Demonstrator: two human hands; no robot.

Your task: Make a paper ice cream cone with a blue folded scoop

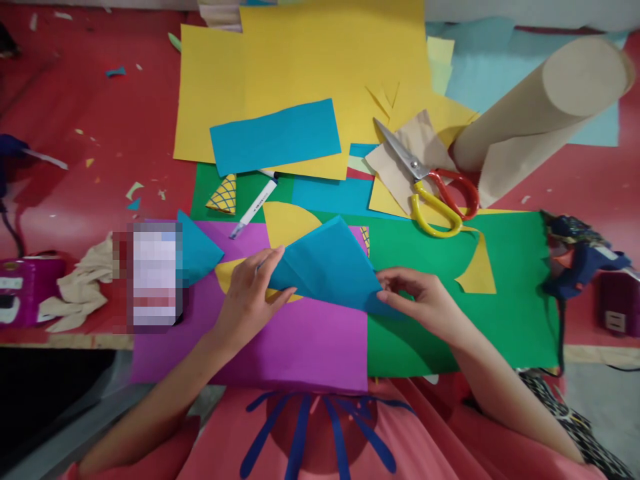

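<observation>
Between my two hands is a folded sheet of blue paper [330, 270], raised over the purple sheet [310, 340] and the green sheet [425, 333]. My left hand [255, 287] grips its left edge, thumb in front and fingers behind. At the right corner, my right hand [410, 290] pinches the paper between thumb and fingers. Yellow paper pieces [290, 223] lie partly hidden behind the blue sheet. Just beyond my left hand rest a white marker [255, 208] and a small yellow cone-shaped piece [223, 196] with blue crossed lines.
Scissors [420, 173] with red and yellow handles lie at the upper right, beside a large beige paper roll [540, 113]. A blue strip [277, 137] sits on yellow sheets [330, 53]. Left are a blurred phone-like object [155, 273] and crumpled beige paper [83, 290].
</observation>
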